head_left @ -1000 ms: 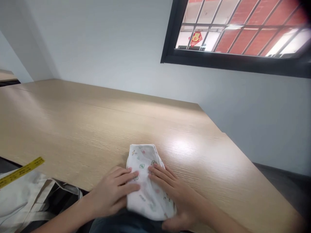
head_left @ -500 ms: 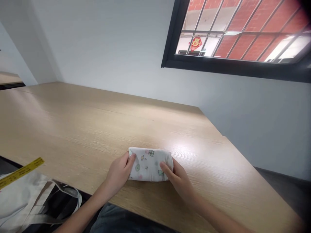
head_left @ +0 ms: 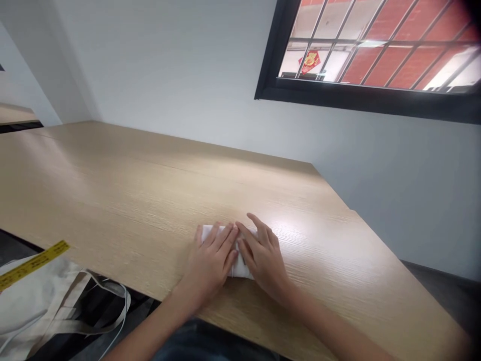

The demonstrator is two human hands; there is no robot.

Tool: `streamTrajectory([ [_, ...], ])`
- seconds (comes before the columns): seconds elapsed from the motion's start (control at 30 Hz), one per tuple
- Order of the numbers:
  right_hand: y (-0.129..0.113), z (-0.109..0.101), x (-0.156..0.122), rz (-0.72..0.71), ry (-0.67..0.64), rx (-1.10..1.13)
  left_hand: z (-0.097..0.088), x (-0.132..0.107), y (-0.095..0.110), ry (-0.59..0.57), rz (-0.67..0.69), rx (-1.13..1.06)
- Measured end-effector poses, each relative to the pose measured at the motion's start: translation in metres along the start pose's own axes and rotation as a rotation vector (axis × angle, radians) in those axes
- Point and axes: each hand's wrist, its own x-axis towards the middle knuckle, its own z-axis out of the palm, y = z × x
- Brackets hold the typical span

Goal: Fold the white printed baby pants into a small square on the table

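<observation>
A folded white cloth [head_left: 241, 269] lies on the wooden table near its front edge, mostly covered by both hands. My left hand [head_left: 211, 258] rests palm down over its left part, fingers stretched out and slightly apart. Over the right part lies my right hand [head_left: 265, 255], its fingers extended and the index finger lifted a little off the cloth. The fingertips of the two hands meet near the middle of the cloth's far edge. Most of the cloth's print is hidden beneath them.
The wooden table [head_left: 150, 200] runs back to a grey-white wall with a dark-framed, barred window [head_left: 338, 95]. Left of my lap, below the table edge, is a pale fabric bag [head_left: 33, 296] with straps. A yellow strip with dark markings [head_left: 35, 263] shows above it.
My hands have gone from gripping the cloth's two ends to lying flat on top of it, closer together. The cloth's print, plainly visible before, is now largely covered.
</observation>
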Motion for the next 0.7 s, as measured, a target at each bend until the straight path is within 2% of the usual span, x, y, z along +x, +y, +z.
streamTrajectory([
  [0.1, 0.025, -0.001, -0.011, 0.05, -0.127, 0.08, 0.0, -0.01, -0.01, -0.098, -0.056, -0.086],
  [0.2, 0.047, -0.013, -0.03, 0.173, -0.192, 0.196, -0.004, -0.026, -0.029, -0.075, -0.274, -0.249],
  [0.27, 0.047, -0.024, -0.044, 0.268, -0.163, 0.279, -0.007, -0.031, -0.04, 0.0, -0.411, -0.4],
  [0.37, 0.029, -0.033, -0.057, 0.337, -0.164, 0.43, -0.012, -0.022, -0.047, 0.067, -0.523, -0.614],
  [0.47, 0.007, -0.029, -0.058, 0.365, -0.194, 0.546, -0.017, -0.001, -0.047, 0.001, -0.545, -0.759],
  [0.57, -0.003, -0.02, -0.055, 0.378, -0.154, 0.538, -0.023, 0.013, -0.042, -0.078, -0.507, -0.854],
  [0.7, 0.001, -0.016, -0.046, 0.38, -0.18, 0.528, -0.029, 0.004, -0.031, -0.135, -0.455, -0.883],
])
